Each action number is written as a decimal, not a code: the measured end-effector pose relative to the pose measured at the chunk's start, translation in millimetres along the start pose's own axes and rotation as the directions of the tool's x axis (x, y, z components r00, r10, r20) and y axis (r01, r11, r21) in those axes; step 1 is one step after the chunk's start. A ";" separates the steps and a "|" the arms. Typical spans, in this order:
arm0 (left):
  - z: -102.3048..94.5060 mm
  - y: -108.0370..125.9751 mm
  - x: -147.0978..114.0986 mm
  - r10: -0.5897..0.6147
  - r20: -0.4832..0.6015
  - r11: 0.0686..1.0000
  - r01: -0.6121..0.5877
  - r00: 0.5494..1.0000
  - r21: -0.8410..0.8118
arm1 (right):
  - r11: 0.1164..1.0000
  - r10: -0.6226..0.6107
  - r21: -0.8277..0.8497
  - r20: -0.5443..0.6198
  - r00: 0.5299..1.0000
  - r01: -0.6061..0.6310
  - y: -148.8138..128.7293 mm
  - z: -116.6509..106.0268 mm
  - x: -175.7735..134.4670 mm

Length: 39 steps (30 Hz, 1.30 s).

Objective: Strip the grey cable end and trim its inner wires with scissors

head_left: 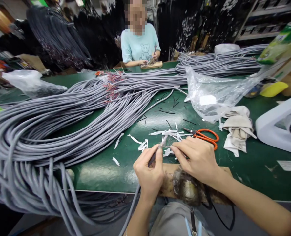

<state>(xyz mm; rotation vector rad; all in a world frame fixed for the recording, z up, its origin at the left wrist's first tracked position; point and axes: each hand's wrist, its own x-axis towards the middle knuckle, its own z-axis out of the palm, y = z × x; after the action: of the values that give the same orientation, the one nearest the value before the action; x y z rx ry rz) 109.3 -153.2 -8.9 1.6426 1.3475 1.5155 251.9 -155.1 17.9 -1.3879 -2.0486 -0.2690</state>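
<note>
My left hand (pixel 149 170) is closed around a grey cable (pixel 152 159) near its stripped end, which points up and away from me. The cable runs down past my left wrist toward the table's front edge. My right hand (pixel 197 159) pinches thin wire strands (pixel 167 146) at that end, drawn out sideways; their detail is too small to make out. Below both hands, a wooden board (pixel 167 180) carries a worn metal block, partly hidden by my right hand. Orange-handled scissors (pixel 206 135) lie just beyond my right hand, beside white scraps (pixel 170 132).
A large bundle of grey cables (pixel 61 137) covers the left and back of the green table (pixel 98 178). A clear plastic bag (pixel 209 95), a crumpled cloth (pixel 240 127) and a white plastic jug (pixel 280 126) are at right. Across the table sits a co-worker (pixel 140 46).
</note>
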 end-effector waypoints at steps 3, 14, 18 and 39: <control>-1.5 1.5 0.8 0.098 -0.016 0.995 -0.098 0.995 0.021 | 1.000 -0.026 0.002 -0.052 0.998 0.026 -0.5 0.6 0.0; -1.0 1.3 1.5 0.206 -0.007 0.974 -0.204 0.979 0.099 | 0.992 -0.084 -0.096 0.011 0.996 0.084 -1.7 -5.0 -1.0; -0.1 4.4 1.2 0.252 0.068 0.963 -0.257 0.965 0.077 | 0.990 0.014 0.137 0.078 0.997 -0.025 -2.0 0.6 -3.7; -1.7 -0.5 -2.5 0.290 0.057 0.921 -0.295 0.955 0.256 | 0.403 0.386 0.620 0.551 0.740 -0.673 -6.1 6.6 9.6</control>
<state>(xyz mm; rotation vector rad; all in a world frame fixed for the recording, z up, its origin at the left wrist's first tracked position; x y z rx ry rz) 107.8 -155.6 -10.0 2.0982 1.3881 1.5305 241.6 -147.2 19.6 -1.4160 -1.4341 1.1342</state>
